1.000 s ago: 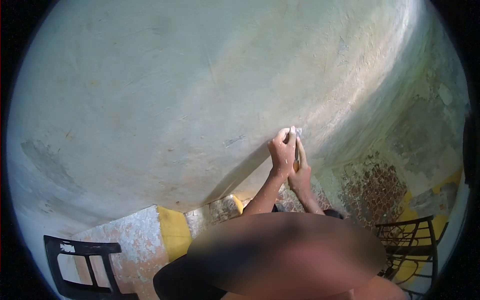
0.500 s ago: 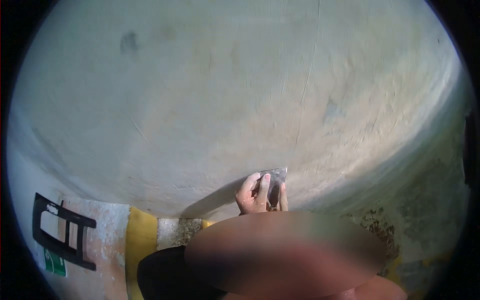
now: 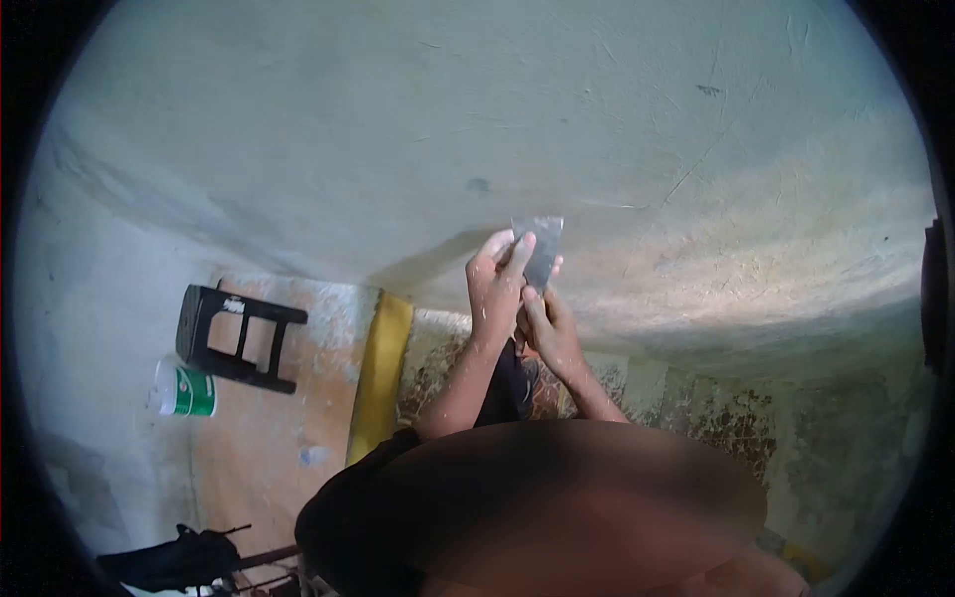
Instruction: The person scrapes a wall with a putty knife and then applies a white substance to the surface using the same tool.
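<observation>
A metal putty knife (image 3: 540, 254) points up the view, its broad grey blade edge in front of the pale wall. My left hand (image 3: 494, 279) grips the blade from the left, thumb laid on its face and fingers behind. Lower down, my right hand (image 3: 549, 323) is closed around the handle, which is mostly hidden by the fingers. White specks dot both hands and the left forearm. Behind the blade, the wall (image 3: 398, 159) shows scratches, fine ridges and dark smudges, and the hands cast a shadow on it.
A black stool (image 3: 242, 338) stands on the worn floor at left, beside a white and green bucket (image 3: 186, 388). A yellow band (image 3: 380, 363) crosses the floor. Dark cloth (image 3: 179, 559) hangs at lower left. Patterned tiles (image 3: 731, 423) lie to the right.
My view has tilted down, bringing the forearms, bucket and more floor into sight. Both hands and the putty knife sit higher in the picture, still held together.
</observation>
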Available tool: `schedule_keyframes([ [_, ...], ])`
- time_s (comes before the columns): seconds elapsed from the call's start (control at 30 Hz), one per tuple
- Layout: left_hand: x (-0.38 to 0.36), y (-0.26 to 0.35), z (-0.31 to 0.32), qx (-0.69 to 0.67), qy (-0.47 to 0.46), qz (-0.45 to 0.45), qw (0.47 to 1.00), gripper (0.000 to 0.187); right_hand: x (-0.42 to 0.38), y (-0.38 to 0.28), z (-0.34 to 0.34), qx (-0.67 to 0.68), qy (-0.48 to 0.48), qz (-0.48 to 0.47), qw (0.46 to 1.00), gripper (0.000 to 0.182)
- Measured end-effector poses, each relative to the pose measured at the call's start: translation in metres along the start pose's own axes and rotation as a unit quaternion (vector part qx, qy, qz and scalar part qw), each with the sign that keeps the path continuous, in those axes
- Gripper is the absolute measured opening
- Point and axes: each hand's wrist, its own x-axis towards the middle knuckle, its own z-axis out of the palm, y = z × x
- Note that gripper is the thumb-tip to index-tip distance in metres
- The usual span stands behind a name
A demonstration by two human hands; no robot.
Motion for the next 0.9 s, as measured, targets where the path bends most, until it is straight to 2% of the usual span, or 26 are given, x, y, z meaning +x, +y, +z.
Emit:
schedule_keyframes([
  [0.1,0.004,0.020,-0.014,0.023,0.015,0.005,1.000,0.035,0.000,-0.019,0.031,0.026,0.002,0.031,0.999,0.033],
  [0.17,0.008,0.031,-0.021,-0.029,0.031,-0.007,0.999,0.036,0.003,-0.020,0.042,0.023,0.001,0.031,0.999,0.036],
  [0.23,0.014,0.036,-0.026,-0.023,0.033,-0.001,0.999,0.036,0.017,-0.008,0.050,-0.026,0.046,-0.036,0.998,0.040],
  [0.27,0.016,0.038,-0.029,-0.034,0.035,0.011,0.999,0.037,0.023,-0.009,0.055,-0.093,0.077,-0.052,0.991,0.043],
  [0.3,0.019,0.039,-0.031,-0.045,0.038,0.023,0.998,0.037,0.027,-0.010,0.057,-0.094,0.076,-0.053,0.991,0.043],
  [0.37,0.025,0.036,-0.037,-0.050,0.042,0.022,0.998,0.037,0.032,-0.017,0.057,-0.243,0.093,-0.102,0.960,0.043],
  [0.5,0.032,0.028,-0.050,-0.049,0.035,0.003,0.998,0.035,0.026,-0.040,0.061,-0.311,0.100,-0.087,0.941,0.042],
  [0.57,0.039,0.024,-0.052,-0.059,0.026,0.000,0.998,0.034,0.027,-0.047,0.061,-0.350,0.113,-0.111,0.923,0.042],
  [0.73,0.050,0.021,-0.055,-0.097,0.005,-0.003,0.995,0.032,0.031,-0.049,0.071,-0.355,0.129,-0.102,0.920,0.041],
  [0.9,0.054,0.028,-0.052,-0.103,0.033,0.017,0.994,0.031,0.041,-0.046,0.078,-0.334,0.138,-0.125,0.924,0.040],
])
